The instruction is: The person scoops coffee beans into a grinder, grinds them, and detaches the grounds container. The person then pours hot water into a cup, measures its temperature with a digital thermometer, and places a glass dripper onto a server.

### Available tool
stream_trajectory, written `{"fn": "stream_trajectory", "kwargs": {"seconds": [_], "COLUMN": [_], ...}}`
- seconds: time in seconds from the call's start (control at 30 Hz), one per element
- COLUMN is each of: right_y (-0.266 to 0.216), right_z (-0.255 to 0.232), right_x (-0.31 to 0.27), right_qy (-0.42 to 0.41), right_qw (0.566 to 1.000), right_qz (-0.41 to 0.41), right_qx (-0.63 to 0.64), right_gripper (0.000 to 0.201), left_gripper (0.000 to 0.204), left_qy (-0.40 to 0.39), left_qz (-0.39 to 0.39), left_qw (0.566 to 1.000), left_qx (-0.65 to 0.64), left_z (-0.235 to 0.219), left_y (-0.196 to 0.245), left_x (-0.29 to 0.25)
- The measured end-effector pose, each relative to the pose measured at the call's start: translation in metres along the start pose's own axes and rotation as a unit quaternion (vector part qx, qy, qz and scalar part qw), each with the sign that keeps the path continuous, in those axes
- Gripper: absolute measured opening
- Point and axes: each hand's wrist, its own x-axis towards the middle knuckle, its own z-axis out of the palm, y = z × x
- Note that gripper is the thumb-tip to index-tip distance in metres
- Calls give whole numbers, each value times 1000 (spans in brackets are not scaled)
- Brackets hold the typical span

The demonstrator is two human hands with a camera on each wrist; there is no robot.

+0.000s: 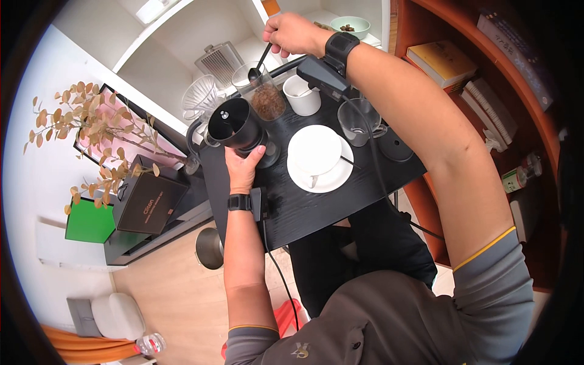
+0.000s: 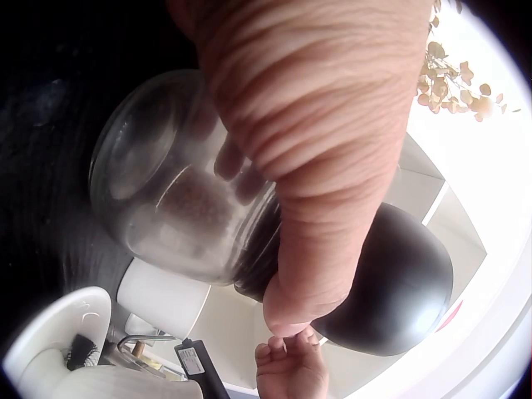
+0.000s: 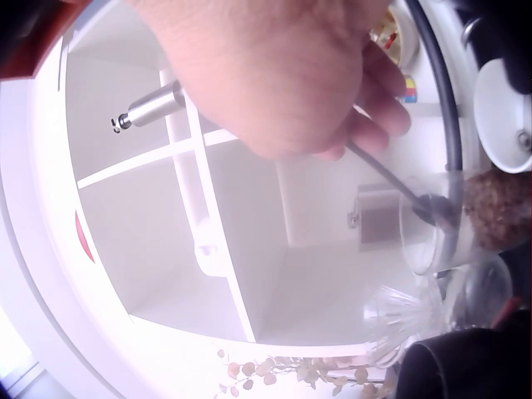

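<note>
Fingers of the right hand (image 1: 295,33) pinch a spoon (image 1: 253,74) in the jar (image 1: 267,100), the left hand (image 1: 243,169) gripping the open grinder (image 1: 234,126); scooping seems underway, grinding undone.

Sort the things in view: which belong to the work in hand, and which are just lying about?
Likely in use:
- black spoon, in the right hand
- clear jar of brown contents
- black open-topped container, in the left hand

Probably just lying about:
- leafy branch
- dark box
- yellow book
</note>
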Motion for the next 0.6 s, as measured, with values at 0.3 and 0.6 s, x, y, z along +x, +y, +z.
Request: {"fn": "stream_trajectory", "kwargs": {"seconds": [0.3,0.6], "right_y": [-2,-5], "right_z": [6,-13], "right_x": [-6,-7], "right_qy": [-51,-14], "right_qw": [997,994], "right_qz": [43,22], "right_qx": [50,107], "right_gripper": [20,21], "left_gripper": [75,77], "left_qy": [1,5], "left_qz": [9,3], "left_qw": [1000,1000], "left_qx": [7,-9], "left_z": [-1,4], "left_y": [-2,5], "left_x": [2,0]}}
